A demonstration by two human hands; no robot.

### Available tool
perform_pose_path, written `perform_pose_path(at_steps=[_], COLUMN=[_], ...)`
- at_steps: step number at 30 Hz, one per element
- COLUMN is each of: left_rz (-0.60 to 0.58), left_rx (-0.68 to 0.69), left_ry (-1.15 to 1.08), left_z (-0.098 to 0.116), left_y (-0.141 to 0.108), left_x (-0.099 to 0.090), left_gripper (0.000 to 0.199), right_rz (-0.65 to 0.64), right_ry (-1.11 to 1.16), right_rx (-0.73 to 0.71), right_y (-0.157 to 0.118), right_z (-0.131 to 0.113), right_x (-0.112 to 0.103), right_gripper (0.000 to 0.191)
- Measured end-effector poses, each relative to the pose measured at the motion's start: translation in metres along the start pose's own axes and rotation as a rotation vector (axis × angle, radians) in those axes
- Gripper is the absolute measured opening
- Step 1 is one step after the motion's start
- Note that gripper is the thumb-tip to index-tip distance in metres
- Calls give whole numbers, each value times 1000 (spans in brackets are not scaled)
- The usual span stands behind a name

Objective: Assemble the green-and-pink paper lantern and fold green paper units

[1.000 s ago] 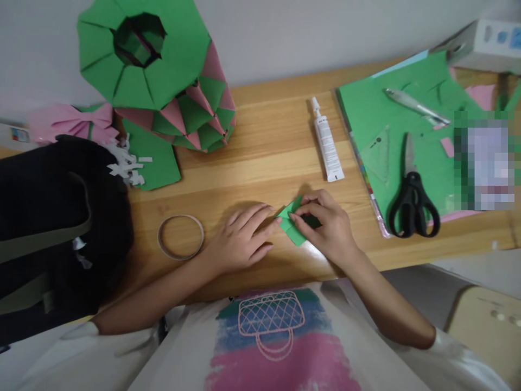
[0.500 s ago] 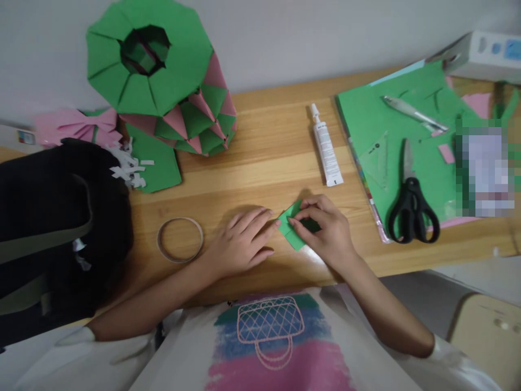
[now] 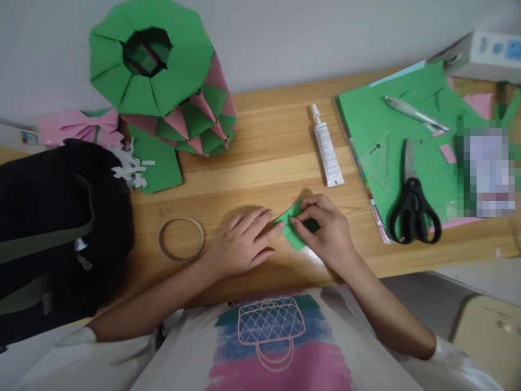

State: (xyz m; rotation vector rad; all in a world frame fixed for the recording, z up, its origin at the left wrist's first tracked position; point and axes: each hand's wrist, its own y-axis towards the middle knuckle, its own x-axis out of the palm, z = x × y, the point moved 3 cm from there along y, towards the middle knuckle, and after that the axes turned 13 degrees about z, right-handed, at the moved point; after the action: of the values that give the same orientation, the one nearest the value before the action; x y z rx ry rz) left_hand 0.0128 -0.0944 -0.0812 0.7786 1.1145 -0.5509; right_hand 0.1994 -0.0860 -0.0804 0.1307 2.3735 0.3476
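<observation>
A paper-handling step is judged to be in hand: a small green paper piece (image 3: 290,234) is located between the two hands, low on the wooden tabletop (image 3: 252,182), and a crease or seam line is visible on it. The piece is pinched by the right hand (image 3: 325,229), with thumb and forefinger brought together at its right side; the remaining fingers are curled behind, and their contact with the paper cannot be determined. The left hand (image 3: 241,243) is laid palm down, fingers extended and slightly apart, with a fingertip set at the left corner of the piece; whether pressure is applied there cannot be told. For the next move, a steady left fingertip and a light right pinch are judged to be required, so that the paper is not skewed along its line. A capped glue tube (image 3: 328,155) is positioned beyond the right fingers, clear of them. Black-handled scissors (image 3: 414,212) are placed well to the right of the same fingers, upon green paper sheets (image 3: 437,176). A thin ring (image 3: 161,248) is found to the left of the left fingers.
</observation>
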Motion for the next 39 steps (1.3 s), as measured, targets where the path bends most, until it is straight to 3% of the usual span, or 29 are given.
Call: perform_pose_path(at_steps=[22,24,27,31,39], left_rz=[-31,-33,-37,-55,25], left_rx=[-38,-34,-26,-14,-26], left_ry=[-68,-58,-40,-20,-19], left_z=[-2,-1,-1,0,-1], left_y=[2,2,3,4,0], left_x=[0,0,-1,-1,-3], left_gripper=[44,43,43,43,42], right_rz=[6,0,-40,-129,-131], right_ry=[-45,-75,-150,-268,-402], right_rx=[-14,-65,-248,-465,-541], right_y=[-1,-4,-11,-22,-30], right_z=[-3,-3,-6,-9,-11], right_x=[-1,-3,-6,-10,-9], right_gripper=[9,4,20,26,34])
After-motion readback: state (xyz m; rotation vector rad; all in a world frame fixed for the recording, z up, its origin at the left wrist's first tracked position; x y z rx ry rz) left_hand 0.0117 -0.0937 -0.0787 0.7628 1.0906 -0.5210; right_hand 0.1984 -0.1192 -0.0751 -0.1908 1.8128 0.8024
